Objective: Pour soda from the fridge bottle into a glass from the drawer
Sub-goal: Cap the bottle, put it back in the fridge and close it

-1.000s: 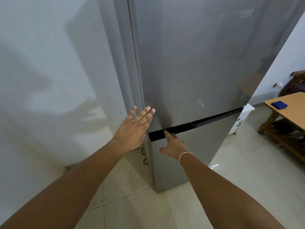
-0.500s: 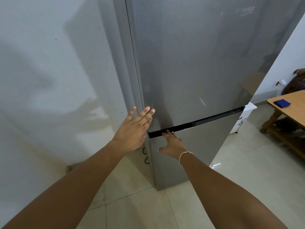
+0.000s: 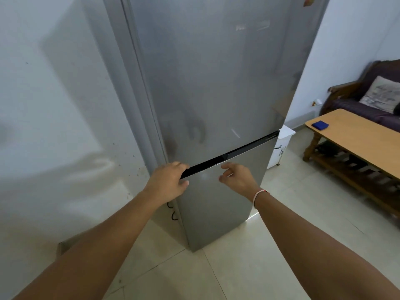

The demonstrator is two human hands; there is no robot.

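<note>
At the fridge doors
Your left hand curls into the horizontal handle slot; your right hand hangs loosely curled just beside it, holding nothing.

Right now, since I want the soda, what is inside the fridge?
Nothing inside shows: both doors of the fridge are closed. The left hand grips the dark handle strip at its left end; the right hand hangs near it.
</note>
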